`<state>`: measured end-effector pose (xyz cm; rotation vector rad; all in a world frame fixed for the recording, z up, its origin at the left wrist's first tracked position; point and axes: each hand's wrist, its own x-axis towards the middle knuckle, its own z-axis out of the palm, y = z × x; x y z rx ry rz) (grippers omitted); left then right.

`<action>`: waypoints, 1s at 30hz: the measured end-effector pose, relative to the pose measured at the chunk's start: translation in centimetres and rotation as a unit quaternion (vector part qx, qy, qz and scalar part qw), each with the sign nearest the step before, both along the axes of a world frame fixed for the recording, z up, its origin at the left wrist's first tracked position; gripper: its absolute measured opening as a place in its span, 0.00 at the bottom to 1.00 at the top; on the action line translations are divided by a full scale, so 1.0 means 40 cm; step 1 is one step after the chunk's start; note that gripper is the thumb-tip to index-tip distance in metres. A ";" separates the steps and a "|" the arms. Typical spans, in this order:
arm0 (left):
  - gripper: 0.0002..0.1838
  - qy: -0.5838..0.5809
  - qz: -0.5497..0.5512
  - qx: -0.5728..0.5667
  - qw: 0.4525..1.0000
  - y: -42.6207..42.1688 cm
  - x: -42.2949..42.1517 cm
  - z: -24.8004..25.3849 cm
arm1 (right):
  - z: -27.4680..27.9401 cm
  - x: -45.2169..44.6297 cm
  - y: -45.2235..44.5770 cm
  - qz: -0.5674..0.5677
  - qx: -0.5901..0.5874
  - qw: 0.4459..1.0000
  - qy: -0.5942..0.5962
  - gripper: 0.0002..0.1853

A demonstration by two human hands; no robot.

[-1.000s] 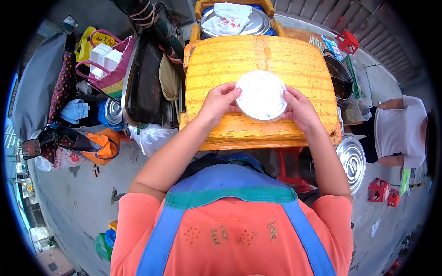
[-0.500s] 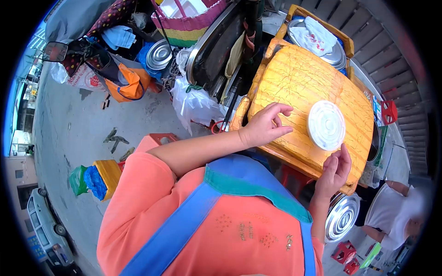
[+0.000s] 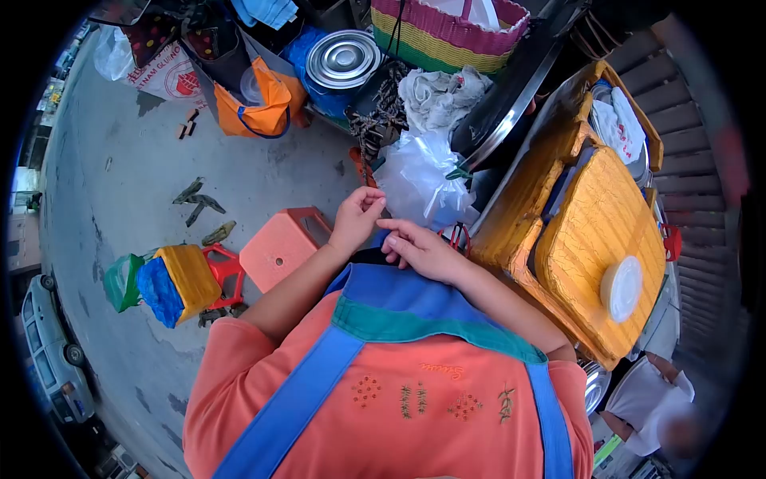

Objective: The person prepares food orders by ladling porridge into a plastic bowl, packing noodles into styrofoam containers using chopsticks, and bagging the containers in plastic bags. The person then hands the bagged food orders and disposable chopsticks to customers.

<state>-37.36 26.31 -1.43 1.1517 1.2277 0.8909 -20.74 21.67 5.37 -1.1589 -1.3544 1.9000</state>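
My left hand (image 3: 357, 221) is in front of my chest, its thumb and fingertips pinched together; anything between them is too small to make out. Beside it, my right hand (image 3: 419, 249) has its index finger reaching toward the left hand, the other fingers loosely curled and apart. Just beyond both hands hangs a bunch of clear plastic bags (image 3: 425, 177), tied near a metal-rimmed cart. To the right, a round white lidded container (image 3: 621, 289) sits on the yellow taped lid (image 3: 594, 239) of a large box, away from both hands.
A coral plastic stool (image 3: 279, 249) stands left of my arm, near a yellow box (image 3: 190, 279) with blue plastic. Behind the bags are a grey rag (image 3: 443, 96), a metal lid (image 3: 343, 59) and a woven basket (image 3: 447, 40). A person (image 3: 650, 399) is at lower right.
Both hands have moved left from around the white container to near the plastic bags. The container stays on the yellow lid. The view has swung left.
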 end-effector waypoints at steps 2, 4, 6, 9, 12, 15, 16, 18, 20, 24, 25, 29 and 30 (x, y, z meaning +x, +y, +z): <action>0.08 -0.020 -0.010 -0.059 0.998 0.025 -0.044 0.011 | -0.066 -0.042 0.046 -0.125 -0.038 0.991 -0.008 0.23; 0.08 -0.016 -0.044 -0.066 0.997 0.041 -0.088 -0.004 | -0.099 -0.032 0.104 -0.350 -0.212 0.912 0.040 0.23; 0.08 -0.011 -0.074 -0.074 0.995 0.050 -0.110 -0.014 | -0.131 0.021 0.140 -0.425 -0.231 0.876 0.008 0.20; 0.08 -0.017 -0.075 -0.127 0.989 0.051 -0.132 -0.022 | -0.189 0.029 0.159 -0.459 -0.205 0.864 -0.031 0.16; 0.08 -0.045 -0.120 -0.137 0.982 0.055 -0.118 -0.025 | -0.199 -0.009 0.153 -0.511 -0.179 0.841 -0.026 0.11; 0.08 -0.050 -0.147 -0.147 0.977 0.066 -0.098 0.002 | -0.123 -0.034 0.100 -0.533 -0.235 0.811 0.056 0.08; 0.08 -0.055 -0.154 -0.146 0.976 0.072 -0.094 0.017 | -0.085 -0.036 0.072 -0.505 -0.255 0.819 0.099 0.06; 0.08 -0.059 -0.173 -0.113 0.977 0.094 -0.097 0.062 | -0.011 -0.020 0.028 -0.507 -0.243 0.806 0.184 0.05; 0.08 -0.089 -0.188 -0.059 0.976 0.121 -0.096 0.119 | 0.047 0.024 -0.007 -0.570 -0.155 0.764 0.259 0.03; 0.09 -0.140 -0.209 0.026 0.967 0.180 -0.062 0.251 | 0.143 0.081 -0.038 -0.621 -0.007 0.704 0.346 0.03; 0.09 -0.143 -0.226 0.029 0.963 0.189 -0.045 0.275 | 0.152 0.094 -0.042 -0.586 0.036 0.732 0.345 0.03; 0.08 -0.209 -0.299 0.106 0.925 0.200 0.024 0.378 | 0.184 0.112 -0.070 -0.525 0.123 0.768 0.344 0.05; 0.09 -0.197 -0.342 0.178 0.901 0.209 0.045 0.397 | 0.228 0.083 -0.069 -0.560 0.147 0.744 0.333 0.05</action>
